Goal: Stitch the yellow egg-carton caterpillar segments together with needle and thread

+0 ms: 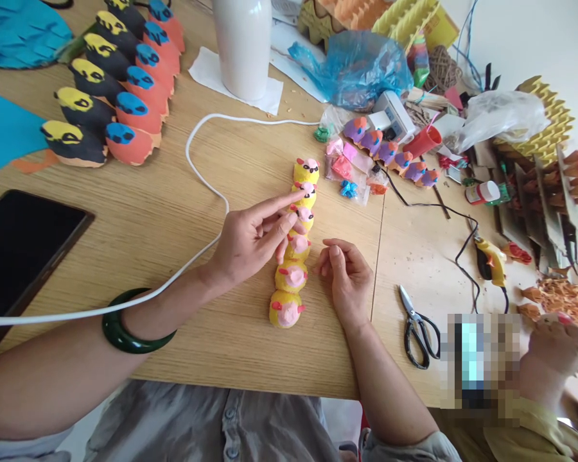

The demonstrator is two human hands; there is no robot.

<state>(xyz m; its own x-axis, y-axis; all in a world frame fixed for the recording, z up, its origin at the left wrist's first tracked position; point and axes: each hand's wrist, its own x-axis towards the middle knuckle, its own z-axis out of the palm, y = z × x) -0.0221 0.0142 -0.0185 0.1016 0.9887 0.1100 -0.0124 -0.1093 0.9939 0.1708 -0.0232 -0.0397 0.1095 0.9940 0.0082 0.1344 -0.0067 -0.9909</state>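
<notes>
A row of six yellow heads point(298, 244) with pink faces lies far to near across the middle of the tabletop point(250, 346); the three far faces bear black marks, the three near ones show none; the left hand point(250, 237) reaches in from the left, its forefinger stretched to the second head point(307, 191) from the far end, seemingly touching it; that grip has forefinger and thumb apart, though I cannot tell whether the thumb and the curled fingers pinch anything; the right hand point(349, 276) rests just right of the row, apart from it, fingers loosely curled, and whether its grip is closed on something I cannot tell.

If the pink material is soft, as it looks, a heavy fingertip could dent the face or smear its black marks; a sideways push, with the right hand not bracing the row, could skew it or loosen a red side piece; the white cable point(38, 321) appears to cross the left forearm point(187, 292) by the green bangle point(125, 333), so a quick lift might drag it; the scissors point(414, 317) lie right of the right forearm point(385, 378), where an outward swing could knock them.
</notes>
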